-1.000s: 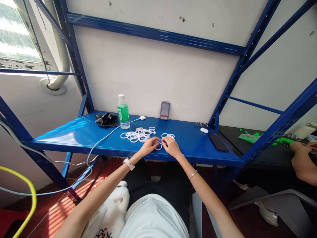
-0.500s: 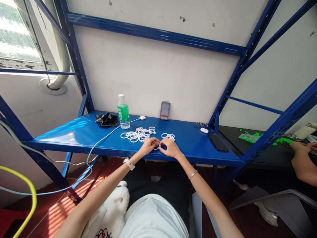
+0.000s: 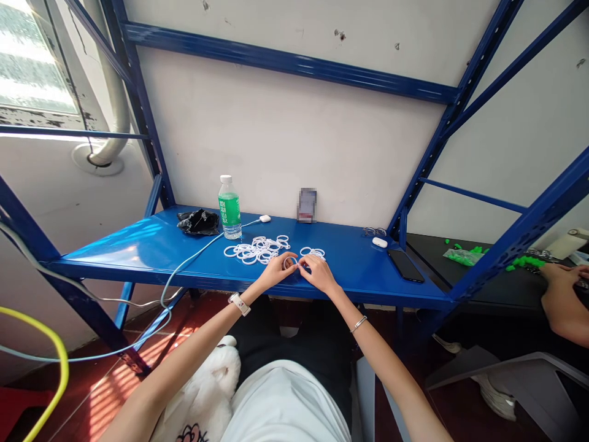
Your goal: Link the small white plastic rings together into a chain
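Observation:
Over the front edge of the blue table, my left hand (image 3: 276, 270) pinches a thin white ring (image 3: 289, 260), which is tilted up between its fingers. My right hand (image 3: 318, 274) has its thumb and fingertips closed together at the ring's right side; the small part it pinches there is hard to make out. Just behind my left hand lies a loose pile of white rings (image 3: 251, 252). A smaller group of white rings (image 3: 313, 251) lies behind my right hand, partly hidden by its fingers.
On the blue table (image 3: 359, 261) stand a water bottle (image 3: 230, 212) and a propped blurred phone-like object (image 3: 307, 205). A black plastic bag (image 3: 199, 222), a cable (image 3: 197, 250), glasses (image 3: 374, 231), a white case (image 3: 380, 242) and a black phone (image 3: 405, 265) lie around. A co-worker's hand (image 3: 559, 276) is at right.
The white ring has been turned up and shows more openly between my hands. My right fingertips have shifted slightly to the right, away from my left hand.

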{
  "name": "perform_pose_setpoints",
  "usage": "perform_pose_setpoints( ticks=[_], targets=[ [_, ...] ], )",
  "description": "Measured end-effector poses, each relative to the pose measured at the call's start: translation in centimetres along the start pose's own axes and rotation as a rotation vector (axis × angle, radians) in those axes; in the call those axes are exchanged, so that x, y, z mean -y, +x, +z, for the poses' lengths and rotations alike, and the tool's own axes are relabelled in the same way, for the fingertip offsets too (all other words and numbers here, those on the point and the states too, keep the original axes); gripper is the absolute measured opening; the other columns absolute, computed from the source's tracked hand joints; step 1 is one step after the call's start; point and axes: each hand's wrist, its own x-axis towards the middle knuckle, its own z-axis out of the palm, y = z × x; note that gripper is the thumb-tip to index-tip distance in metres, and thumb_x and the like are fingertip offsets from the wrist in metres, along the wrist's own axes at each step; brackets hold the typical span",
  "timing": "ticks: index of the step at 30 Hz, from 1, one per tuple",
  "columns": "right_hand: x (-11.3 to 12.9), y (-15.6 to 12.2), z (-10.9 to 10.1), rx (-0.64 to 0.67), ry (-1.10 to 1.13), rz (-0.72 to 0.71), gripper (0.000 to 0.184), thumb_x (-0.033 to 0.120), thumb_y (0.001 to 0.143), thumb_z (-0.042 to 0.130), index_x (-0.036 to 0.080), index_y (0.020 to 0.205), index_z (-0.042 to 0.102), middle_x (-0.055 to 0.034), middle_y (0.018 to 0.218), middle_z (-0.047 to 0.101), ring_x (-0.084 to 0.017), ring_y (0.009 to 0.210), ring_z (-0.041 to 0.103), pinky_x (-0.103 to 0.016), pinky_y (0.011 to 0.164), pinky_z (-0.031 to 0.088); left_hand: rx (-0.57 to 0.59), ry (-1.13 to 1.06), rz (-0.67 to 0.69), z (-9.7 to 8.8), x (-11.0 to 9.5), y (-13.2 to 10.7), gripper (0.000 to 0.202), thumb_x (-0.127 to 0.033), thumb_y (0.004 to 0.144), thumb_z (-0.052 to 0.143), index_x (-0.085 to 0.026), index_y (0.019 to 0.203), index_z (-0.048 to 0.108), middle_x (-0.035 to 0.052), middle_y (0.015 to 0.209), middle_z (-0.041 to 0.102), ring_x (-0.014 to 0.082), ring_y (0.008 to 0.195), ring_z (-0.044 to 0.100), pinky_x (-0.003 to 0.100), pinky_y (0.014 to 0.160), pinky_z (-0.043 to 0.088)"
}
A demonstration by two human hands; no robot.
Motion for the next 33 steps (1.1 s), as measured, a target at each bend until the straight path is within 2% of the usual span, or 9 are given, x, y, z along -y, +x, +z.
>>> perform_pose_setpoints(
  ticks=[4,8,15,23,33],
  targets=[
    [-0.11,-0.01,0.08,-0.046,-0.016,0.039,0.015,0.027,0.095,0.046,0.02,0.092,0.059,-0.0067,0.087,0.067,-0.02,0.081,0.063,-0.031,0.07,0.049,0.014,-0.068,-0.005,0.03,0.14,-0.05,0.049,-0.049,0.081,0.058,-0.018,0.119,0.051,-0.0014,0.073,0.058,0.0128,0.059,0.054,0.025,0.057,0.045],
    [-0.31,-0.06,0.22,-0.07,-0.006,0.057,0.02,0.031,0.097,0.042,0.021,0.097,0.059,-0.0071,0.089,0.067,-0.021,0.083,0.064,-0.032,0.07,0.05,0.018,-0.082,-0.014,0.03,0.25,-0.05,0.054,-0.052,0.079,0.06,-0.018,0.121,0.051,-0.0013,0.075,0.057,0.0123,0.058,0.053,0.024,0.055,0.045],
    [-0.39,-0.15,0.2,-0.068,0.041,0.053,0.023,0.034,0.099,0.039,0.021,0.1,0.058,-0.0067,0.09,0.067,-0.02,0.083,0.064,-0.032,0.07,0.05,0.023,-0.041,-0.014,0.03,0.27,-0.01,0.052,-0.052,0.079,0.061,-0.016,0.117,0.055,0.0,0.074,0.059,0.0137,0.061,0.055,0.026,0.058,0.047],
    [-0.55,-0.23,0.18,-0.058,0.058,0.042,0.018,0.03,0.097,0.043,0.021,0.101,0.057,-0.0061,0.091,0.067,-0.019,0.084,0.064,-0.03,0.071,0.05,0.051,-0.042,-0.027,-0.14,-0.28,-0.06,0.058,-0.06,0.078,0.059,-0.017,0.116,0.055,0.0005,0.074,0.058,0.0147,0.062,0.054,0.027,0.059,0.046],
    [-0.34,-0.21,0.11,-0.065,0.071,0.06,0.02,0.032,0.097,0.043,0.021,0.102,0.059,-0.0069,0.091,0.067,-0.021,0.083,0.064,-0.032,0.071,0.05,0.046,-0.056,-0.026,-0.12,0.0,-0.06,0.056,-0.059,0.078,0.059,-0.017,0.114,0.055,-0.0001,0.073,0.057,0.0145,0.062,0.053,0.027,0.059,0.045]
  ],
)
